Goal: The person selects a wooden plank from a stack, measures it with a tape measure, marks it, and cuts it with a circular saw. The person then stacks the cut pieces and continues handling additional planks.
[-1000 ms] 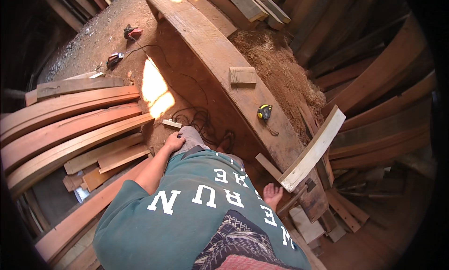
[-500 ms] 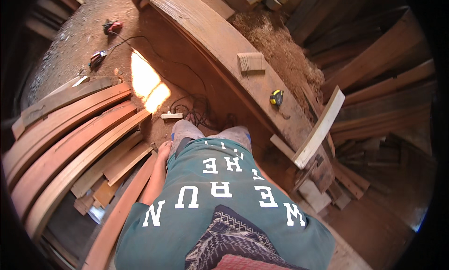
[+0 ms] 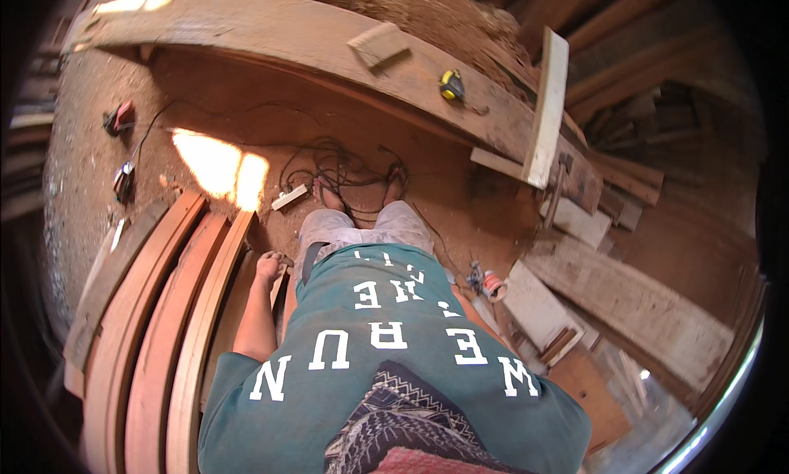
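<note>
My left hand (image 3: 269, 265) hangs at my left side by the curved planks, its fingers curled. Whether it holds anything is too small to tell; a small dark bit shows at its fingertips. The nearest curved plank (image 3: 197, 342) lies just left of that arm. Only part of my right forearm (image 3: 485, 316) shows past my shirt; the right hand itself is hidden. Near that arm, on the floor, is a small red-and-white cylindrical thing (image 3: 494, 286). Ahead stands a long wooden beam (image 3: 271, 26) bearing a wood block (image 3: 380, 45) and a yellow-and-black tape measure (image 3: 451, 85).
Tangled black cable (image 3: 337, 166) lies round my feet, beside a small pale wood strip (image 3: 289, 197). Two corded tools, one red-and-black (image 3: 117, 118), rest at the far left. A pale board (image 3: 546, 108) crosses the beam's right end. Loose planks (image 3: 633, 306) lie at the right.
My view has turned to the right, so the beam lies more level and more planks show at the right. My left hand stays low at my side.
</note>
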`<state>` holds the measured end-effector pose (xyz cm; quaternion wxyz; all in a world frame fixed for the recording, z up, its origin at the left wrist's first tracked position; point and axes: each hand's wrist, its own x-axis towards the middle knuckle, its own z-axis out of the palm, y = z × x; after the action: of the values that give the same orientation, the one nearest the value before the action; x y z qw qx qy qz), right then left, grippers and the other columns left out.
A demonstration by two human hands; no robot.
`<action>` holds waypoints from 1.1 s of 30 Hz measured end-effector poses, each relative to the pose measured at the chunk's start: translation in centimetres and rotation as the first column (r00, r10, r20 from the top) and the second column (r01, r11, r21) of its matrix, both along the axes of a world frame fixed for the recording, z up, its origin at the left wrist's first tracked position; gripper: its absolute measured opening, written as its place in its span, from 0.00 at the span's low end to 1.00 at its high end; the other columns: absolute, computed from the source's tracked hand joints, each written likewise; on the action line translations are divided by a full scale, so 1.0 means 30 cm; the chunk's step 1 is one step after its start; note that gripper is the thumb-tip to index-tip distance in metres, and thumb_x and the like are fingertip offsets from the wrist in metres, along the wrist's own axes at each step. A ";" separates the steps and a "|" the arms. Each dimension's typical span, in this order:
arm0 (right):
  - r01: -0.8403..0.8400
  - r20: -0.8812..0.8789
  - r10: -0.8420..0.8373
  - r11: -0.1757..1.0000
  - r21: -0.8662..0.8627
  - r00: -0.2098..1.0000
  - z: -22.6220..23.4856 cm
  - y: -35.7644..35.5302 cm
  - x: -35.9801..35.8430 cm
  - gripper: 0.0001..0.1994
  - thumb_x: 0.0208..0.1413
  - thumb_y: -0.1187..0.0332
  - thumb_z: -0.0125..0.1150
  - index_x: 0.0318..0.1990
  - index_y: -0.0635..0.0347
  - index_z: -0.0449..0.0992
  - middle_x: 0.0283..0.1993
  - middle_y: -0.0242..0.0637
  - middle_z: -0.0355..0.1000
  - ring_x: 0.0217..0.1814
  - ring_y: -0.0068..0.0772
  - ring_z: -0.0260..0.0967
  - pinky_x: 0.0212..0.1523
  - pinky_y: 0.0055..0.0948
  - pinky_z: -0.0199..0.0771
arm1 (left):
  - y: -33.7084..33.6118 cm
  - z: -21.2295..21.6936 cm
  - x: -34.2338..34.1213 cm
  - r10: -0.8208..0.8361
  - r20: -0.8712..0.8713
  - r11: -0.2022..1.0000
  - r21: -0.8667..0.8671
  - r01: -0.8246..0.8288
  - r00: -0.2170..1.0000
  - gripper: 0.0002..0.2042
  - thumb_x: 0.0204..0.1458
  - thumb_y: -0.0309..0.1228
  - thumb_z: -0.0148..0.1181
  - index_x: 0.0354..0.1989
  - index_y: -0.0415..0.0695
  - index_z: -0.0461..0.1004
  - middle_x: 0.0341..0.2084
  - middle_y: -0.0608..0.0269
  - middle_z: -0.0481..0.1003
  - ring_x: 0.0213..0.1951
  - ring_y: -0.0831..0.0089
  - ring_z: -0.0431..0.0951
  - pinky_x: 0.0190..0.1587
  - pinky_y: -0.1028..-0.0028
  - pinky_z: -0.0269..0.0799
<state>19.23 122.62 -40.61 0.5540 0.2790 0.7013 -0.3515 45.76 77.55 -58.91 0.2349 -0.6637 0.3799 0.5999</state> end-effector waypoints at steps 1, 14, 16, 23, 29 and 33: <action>0.017 -0.019 -0.016 1.000 0.012 1.000 -0.009 0.027 0.049 0.37 0.67 0.38 0.48 0.72 0.55 0.63 0.72 0.51 0.63 0.74 0.46 0.61 0.71 0.39 0.60 | -0.044 -0.047 0.000 0.001 -0.056 1.000 -0.017 -0.002 0.998 0.11 0.64 0.33 0.56 0.53 0.47 0.74 0.27 0.72 0.74 0.22 0.81 0.70 0.21 0.78 0.63; 0.085 -0.352 -0.032 0.987 0.139 0.936 -0.508 0.428 0.264 0.26 0.61 0.47 0.62 0.50 0.64 0.82 0.47 0.46 0.82 0.53 0.42 0.77 0.57 0.37 0.73 | 0.053 -0.083 -0.600 -0.575 -0.216 0.808 -0.299 0.507 0.789 0.22 0.61 0.35 0.61 0.60 0.38 0.73 0.44 0.55 0.80 0.43 0.70 0.80 0.41 0.72 0.75; 0.178 -0.278 -0.138 0.976 0.125 0.951 -0.479 0.392 0.195 0.19 0.59 0.56 0.64 0.47 0.63 0.83 0.41 0.43 0.81 0.48 0.40 0.77 0.52 0.36 0.74 | 0.152 -0.083 -0.670 -0.665 -0.257 0.730 -0.422 0.538 0.701 0.23 0.60 0.36 0.61 0.61 0.36 0.73 0.49 0.50 0.80 0.49 0.64 0.81 0.49 0.69 0.76; -0.466 -0.348 0.527 0.850 0.247 0.776 -0.850 0.461 -0.054 0.15 0.56 0.63 0.60 0.45 0.64 0.80 0.43 0.55 0.80 0.48 0.56 0.78 0.52 0.44 0.77 | 0.506 0.010 -0.613 -0.841 0.030 0.482 -0.411 0.774 0.540 0.31 0.56 0.45 0.62 0.67 0.44 0.68 0.56 0.31 0.72 0.60 0.39 0.73 0.65 0.53 0.67; -0.619 -0.381 0.636 0.764 0.182 0.671 -1.270 0.047 -0.377 0.16 0.55 0.65 0.58 0.47 0.66 0.79 0.47 0.57 0.79 0.53 0.56 0.77 0.54 0.43 0.77 | 0.534 -0.183 -0.531 -0.766 0.252 0.582 -0.119 0.805 0.591 0.39 0.56 0.46 0.63 0.74 0.49 0.56 0.67 0.39 0.62 0.70 0.41 0.59 0.70 0.47 0.58; -0.753 -0.332 0.778 0.615 0.234 0.533 -1.639 -0.415 -0.531 0.23 0.56 0.62 0.56 0.56 0.66 0.76 0.58 0.58 0.75 0.62 0.55 0.73 0.63 0.44 0.72 | 0.514 -0.371 -0.399 -0.673 0.291 0.603 -0.315 0.733 0.680 0.34 0.52 0.43 0.64 0.66 0.43 0.64 0.65 0.42 0.64 0.66 0.43 0.64 0.68 0.47 0.61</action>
<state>3.30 110.17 -89.78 0.4856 -0.1177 0.8603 -0.1007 33.77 92.96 -70.04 0.3350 -0.5343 0.7085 0.3166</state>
